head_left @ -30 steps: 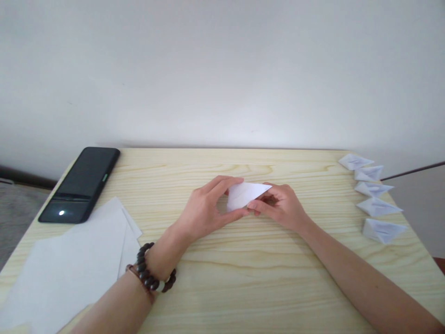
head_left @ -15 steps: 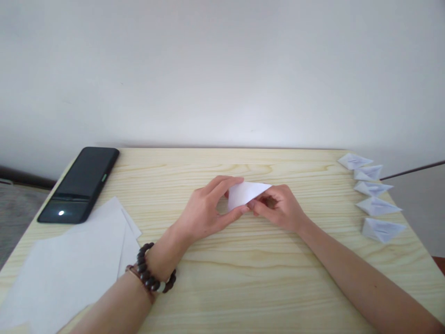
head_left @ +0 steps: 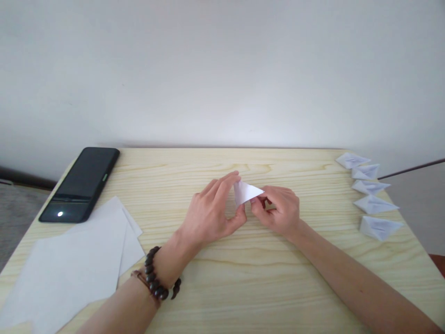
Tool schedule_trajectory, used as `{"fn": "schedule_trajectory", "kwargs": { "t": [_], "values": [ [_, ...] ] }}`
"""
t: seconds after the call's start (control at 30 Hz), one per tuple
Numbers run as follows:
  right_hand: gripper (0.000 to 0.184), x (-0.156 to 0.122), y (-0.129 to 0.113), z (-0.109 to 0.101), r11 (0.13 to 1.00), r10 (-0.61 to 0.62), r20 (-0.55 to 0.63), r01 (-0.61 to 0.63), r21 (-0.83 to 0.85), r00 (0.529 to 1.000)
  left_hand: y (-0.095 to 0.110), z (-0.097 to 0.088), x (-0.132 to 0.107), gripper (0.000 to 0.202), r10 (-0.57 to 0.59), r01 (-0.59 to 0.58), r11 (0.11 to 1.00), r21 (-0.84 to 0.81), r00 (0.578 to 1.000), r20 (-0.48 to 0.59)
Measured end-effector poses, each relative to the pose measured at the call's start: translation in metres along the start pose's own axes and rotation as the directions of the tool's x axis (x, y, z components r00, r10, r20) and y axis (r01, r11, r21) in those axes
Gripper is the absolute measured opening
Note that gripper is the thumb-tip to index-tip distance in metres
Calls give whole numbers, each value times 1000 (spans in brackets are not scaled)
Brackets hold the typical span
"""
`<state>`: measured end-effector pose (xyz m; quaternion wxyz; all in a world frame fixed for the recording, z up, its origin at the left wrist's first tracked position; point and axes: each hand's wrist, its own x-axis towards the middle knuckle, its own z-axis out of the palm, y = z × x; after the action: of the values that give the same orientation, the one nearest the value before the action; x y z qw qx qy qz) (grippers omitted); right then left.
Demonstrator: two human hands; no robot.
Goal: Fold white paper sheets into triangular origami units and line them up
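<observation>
A small folded white paper (head_left: 247,192), pointed toward the right, is held between both hands above the middle of the table. My left hand (head_left: 212,209), with a dark bead bracelet at its wrist, pinches the wide left side of the paper between thumb and fingertips. The fingers of my right hand (head_left: 279,208) are closed at the paper's right point and lower edge; some of those fingers are hidden behind the thumb and knuckles.
Several folded paper boats (head_left: 371,187) stand in a column along the table's right side. A black phone (head_left: 80,183) lies at the back left, beside overlapping white paper sheets (head_left: 79,269). The wooden table (head_left: 264,287) meets a pale wall (head_left: 222,74) at the back.
The folded paper has turned and now shows a smaller, narrower triangle. My left fingers have risen onto its upper left corner, and my right hand has moved slightly left.
</observation>
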<state>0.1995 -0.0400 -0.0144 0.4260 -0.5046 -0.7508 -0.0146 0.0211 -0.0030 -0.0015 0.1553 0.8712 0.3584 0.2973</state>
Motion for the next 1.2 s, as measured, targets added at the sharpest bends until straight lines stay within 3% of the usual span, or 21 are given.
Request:
{"fn": "schedule_trajectory", "kwargs": {
  "t": [0.27, 0.47, 0.57, 0.67, 0.8, 0.9, 1.0, 1.2],
  "values": [
    [16, 3, -2, 12, 997, -44, -8, 43, -65, 999, -5, 8, 1, 43, -166, 165, 984, -63, 986, -18],
    [12, 12, -3, 23, 971, 202, 132, -181, -158, 970, -14, 10, 6, 40, -318, 297, 915, -272, 947, -37],
    [11, 22, -7, 34, 934, 354, 164, -356, -15, 921, -16, 9, 9, 36, -438, 384, 791, -476, 899, -3],
    [15, 30, -10, 43, 886, 398, 134, -419, 199, 907, -18, 7, 11, 30, -512, 410, 597, -689, 856, 65],
    [9, 30, -10, 46, 909, 346, 21, -341, 241, 938, -20, 5, 12, 24, -507, 389, 503, -772, 856, 101],
    [16, 26, -7, 42, 898, 292, 124, -317, 304, 948, -21, 3, 12, 25, -505, 417, 461, -783, 849, 155],
    [25, 24, -3, 38, 837, 267, 260, -357, 414, 928, -22, 0, 11, 29, -489, 446, 407, -798, 844, 222],
    [29, 26, 2, 32, 700, 196, 345, -377, 606, 918, -35, -11, 10, 30, -351, 389, 275, -879, 892, 285]
  ]
}}
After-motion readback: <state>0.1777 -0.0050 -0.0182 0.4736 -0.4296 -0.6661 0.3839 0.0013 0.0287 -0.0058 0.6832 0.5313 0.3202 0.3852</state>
